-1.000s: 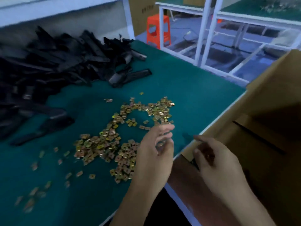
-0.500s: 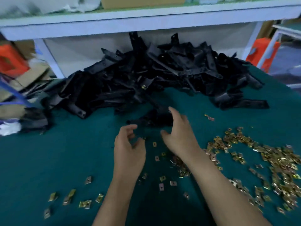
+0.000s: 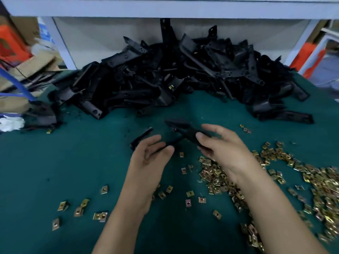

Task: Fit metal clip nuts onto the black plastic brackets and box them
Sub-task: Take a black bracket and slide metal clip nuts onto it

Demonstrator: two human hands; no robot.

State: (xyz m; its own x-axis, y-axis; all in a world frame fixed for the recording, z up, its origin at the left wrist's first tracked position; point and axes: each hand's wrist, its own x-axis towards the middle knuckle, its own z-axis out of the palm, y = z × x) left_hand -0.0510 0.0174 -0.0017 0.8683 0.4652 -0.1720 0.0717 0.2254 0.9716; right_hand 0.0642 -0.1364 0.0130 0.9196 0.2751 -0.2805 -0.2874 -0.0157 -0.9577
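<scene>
Black brackets [image 3: 165, 79] lie heaped at the desk's [image 3: 55, 171] back. Gold clip nuts [image 3: 216, 173] lie scattered nearer; one bracket [image 3: 183, 131] is held.

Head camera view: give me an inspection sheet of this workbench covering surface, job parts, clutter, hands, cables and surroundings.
Surface: green mat, with dark specks near the pile.
Job's things: black brackets piled at the back; clip nuts heaped on the right and scattered at the front; one held bracket; no box seen.
Clutter: white rag and cardboard at the left edge.
Hands: left hand and right hand both grip the held bracket, one at each end.
Cables: blue hose at the far left, kind unclear.
Surroundings: white shelf overhead; orange object at the right.
</scene>
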